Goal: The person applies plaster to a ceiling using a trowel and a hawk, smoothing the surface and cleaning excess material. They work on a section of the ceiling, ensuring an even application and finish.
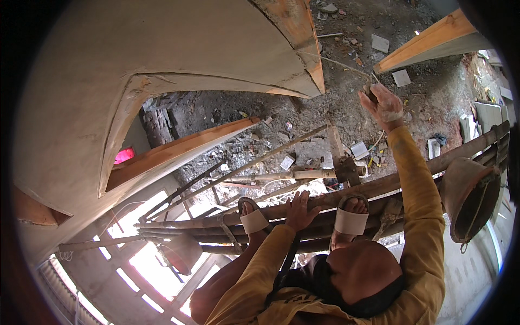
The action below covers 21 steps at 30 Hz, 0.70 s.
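A plastered panel (179,38) was seen to fill the upper left, its sharp corners edged with timber edging (318,59). Rubble-strewn ground (303,119) was visible below and beyond it. A scaffold of round poles (374,187) was noted crossing the lower middle, with both feet, in sandals (351,221), set on it. A bucket (460,189) was observed at the scaffold's right end, its mouth tipped toward the lower right; a second bucket (177,253) was partly lost in glare at lower left.

The right hand (385,103) was extended far forward at the end of a raised arm, its fingers curled and closed around a small dark lump. The left hand (299,211) was laid on the poles between the feet, fingers spread and nothing seen in it; whether the pole was gripped from beneath could not be told.

A thin string (341,64) was stretched between the timber edging and the right hand, its long axis slanted from upper left to lower right. The dark lump (370,92) was held at the string's lower end, just right of the panel's pointed corner; whether the two were tied could not be told. Both were placed nearest the right hand, well apart from the left.
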### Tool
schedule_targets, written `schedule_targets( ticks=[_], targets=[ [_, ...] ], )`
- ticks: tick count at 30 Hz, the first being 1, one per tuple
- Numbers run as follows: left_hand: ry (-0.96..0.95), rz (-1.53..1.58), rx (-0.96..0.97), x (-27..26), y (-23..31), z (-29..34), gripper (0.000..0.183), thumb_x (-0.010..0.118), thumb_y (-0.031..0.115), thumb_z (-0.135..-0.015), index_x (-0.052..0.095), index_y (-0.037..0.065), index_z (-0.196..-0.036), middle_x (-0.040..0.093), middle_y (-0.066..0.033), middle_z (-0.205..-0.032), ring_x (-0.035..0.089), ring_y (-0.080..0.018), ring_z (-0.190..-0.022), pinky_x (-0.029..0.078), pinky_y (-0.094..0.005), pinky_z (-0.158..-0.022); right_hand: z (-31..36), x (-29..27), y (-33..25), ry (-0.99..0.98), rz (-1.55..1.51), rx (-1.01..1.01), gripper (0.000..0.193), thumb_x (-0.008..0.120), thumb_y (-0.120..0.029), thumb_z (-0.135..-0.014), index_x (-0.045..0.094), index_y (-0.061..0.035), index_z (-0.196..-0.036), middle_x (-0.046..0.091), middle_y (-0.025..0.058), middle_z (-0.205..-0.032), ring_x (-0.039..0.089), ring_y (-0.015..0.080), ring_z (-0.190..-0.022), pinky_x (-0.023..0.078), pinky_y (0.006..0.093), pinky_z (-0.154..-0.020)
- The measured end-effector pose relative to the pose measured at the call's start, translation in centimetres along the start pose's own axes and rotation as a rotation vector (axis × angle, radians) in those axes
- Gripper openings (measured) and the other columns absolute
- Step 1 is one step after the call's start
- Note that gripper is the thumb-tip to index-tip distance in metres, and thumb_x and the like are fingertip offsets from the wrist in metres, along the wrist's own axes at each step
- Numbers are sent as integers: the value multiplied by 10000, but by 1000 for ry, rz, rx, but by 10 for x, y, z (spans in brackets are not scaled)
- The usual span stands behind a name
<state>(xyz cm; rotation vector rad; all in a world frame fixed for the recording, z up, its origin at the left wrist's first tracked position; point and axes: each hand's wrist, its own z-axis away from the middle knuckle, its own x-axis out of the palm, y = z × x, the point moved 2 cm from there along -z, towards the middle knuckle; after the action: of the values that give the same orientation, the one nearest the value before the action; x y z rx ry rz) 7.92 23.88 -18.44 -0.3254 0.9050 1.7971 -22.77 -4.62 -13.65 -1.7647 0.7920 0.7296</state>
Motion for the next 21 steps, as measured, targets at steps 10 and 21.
schedule_targets(
  ticks=[10,21],
  targets=[
    [40,-17,41,0,1,-1,791,538,587,-828,357,30,-1359,373,-215,-1392,292,-365,-1329,178,-589,-1060,16,25,22,-39,-170,180,264,689,-256,-812,520,-54,-784,533,99,-718,568,315,-638,465,386,-558],
    [-5,22,-27,1,2,8,798,544,587,-823,343,40,-1368,359,-211,-1403,278,-365,-1338,160,-569,-1075,26,33,16,-71,-22,136,246,681,-267,-803,543,-64,-812,553,100,-752,587,336,-679,482,408,-581]
  ],
)
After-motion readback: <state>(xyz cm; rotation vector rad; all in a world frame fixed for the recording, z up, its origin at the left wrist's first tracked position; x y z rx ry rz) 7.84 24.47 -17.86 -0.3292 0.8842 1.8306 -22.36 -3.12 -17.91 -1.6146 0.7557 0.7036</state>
